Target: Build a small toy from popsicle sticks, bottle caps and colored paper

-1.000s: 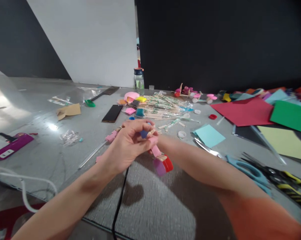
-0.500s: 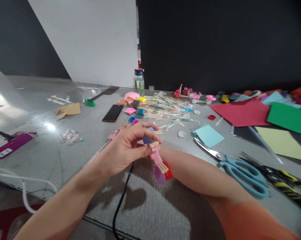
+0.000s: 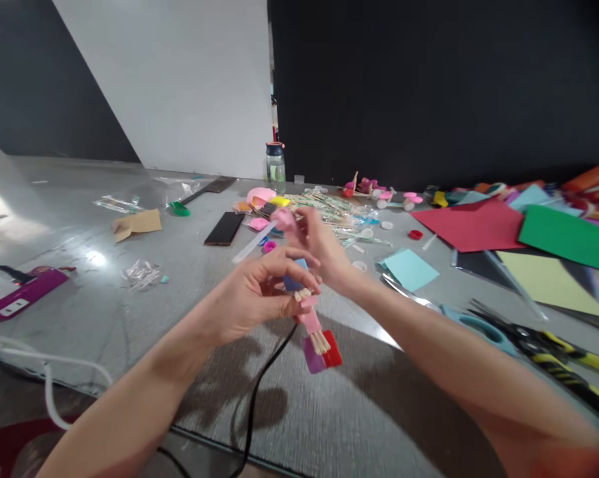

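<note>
My left hand (image 3: 259, 289) is closed, thumb against fingers, on a bundle of short wooden sticks (image 3: 320, 342) with a pink strip (image 3: 310, 320) round it. A red cap-like piece (image 3: 332, 348) and a purple one (image 3: 314, 356) sit at its lower end, and a blue piece (image 3: 294, 277) at the upper end under my fingers. Just beyond, my right hand (image 3: 324, 249) is wrapped round a pink hot glue gun (image 3: 285, 220), blurred by motion. A translucent glue stick (image 3: 253, 243) juts from it to the left. The glue gun's tip is hidden.
Scissors (image 3: 478, 328) and black-yellow pliers (image 3: 542, 345) lie at right, near coloured paper (image 3: 473, 226). A phone (image 3: 223, 228), wrapped sticks (image 3: 324, 202) and a bottle (image 3: 275, 166) stand behind. A black cord (image 3: 252, 405) crosses the front; a purple power strip (image 3: 25, 295) is at left.
My right hand has come up from behind my left hand, lifting the glue gun up and to the right. The left hand with the stick bundle has hardly moved.
</note>
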Tool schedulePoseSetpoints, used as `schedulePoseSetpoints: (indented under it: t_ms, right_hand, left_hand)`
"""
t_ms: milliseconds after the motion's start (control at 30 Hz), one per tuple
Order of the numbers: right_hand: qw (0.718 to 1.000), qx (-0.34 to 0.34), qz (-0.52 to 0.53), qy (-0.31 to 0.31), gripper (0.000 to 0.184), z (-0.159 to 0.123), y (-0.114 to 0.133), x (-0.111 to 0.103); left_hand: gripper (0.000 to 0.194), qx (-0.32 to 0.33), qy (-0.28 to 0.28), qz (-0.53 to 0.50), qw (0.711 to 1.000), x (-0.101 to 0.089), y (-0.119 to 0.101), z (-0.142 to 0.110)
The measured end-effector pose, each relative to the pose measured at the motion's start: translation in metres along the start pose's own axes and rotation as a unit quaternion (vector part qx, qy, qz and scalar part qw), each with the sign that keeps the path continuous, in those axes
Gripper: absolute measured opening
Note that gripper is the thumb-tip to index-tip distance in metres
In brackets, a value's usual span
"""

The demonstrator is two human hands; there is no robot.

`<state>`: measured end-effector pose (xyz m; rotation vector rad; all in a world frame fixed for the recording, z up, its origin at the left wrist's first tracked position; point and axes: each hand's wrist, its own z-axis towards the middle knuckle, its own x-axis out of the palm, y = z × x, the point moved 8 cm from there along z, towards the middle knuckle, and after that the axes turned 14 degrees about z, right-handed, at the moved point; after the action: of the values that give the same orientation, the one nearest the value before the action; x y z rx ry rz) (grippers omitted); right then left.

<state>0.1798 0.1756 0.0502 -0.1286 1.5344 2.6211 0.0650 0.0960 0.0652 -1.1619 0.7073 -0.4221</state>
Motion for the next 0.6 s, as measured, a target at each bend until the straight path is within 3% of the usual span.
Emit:
schedulePoseSetpoints:
  t_ms: [133,300,467,600]
  right_hand:
    - [0.995,0.022,0.037,-0.091,0.031,-0.028,0.012,-0.064]
    - [0.962,0.097,0.180,-0.180,0.023,-0.097,0.033,-0.121]
    - [0.932,0.200,0.242,-0.182,0.034,-0.163,0.038,-0.139]
    - [0.907,0.202,0.328,-0.168,0.028,-0.195,0.030,-0.141]
  left_hand:
    - [0.009,-0.021,0.013,-0.019,0.999,0.006,0.003,0.001]
    - [0.009,-0.058,0.005,-0.038,0.998,0.012,0.016,0.004]
    - [0.011,-0.099,0.010,-0.036,0.994,0.025,0.033,0.007]
    - [0.010,-0.100,0.007,-0.024,0.995,0.030,0.041,0.009]
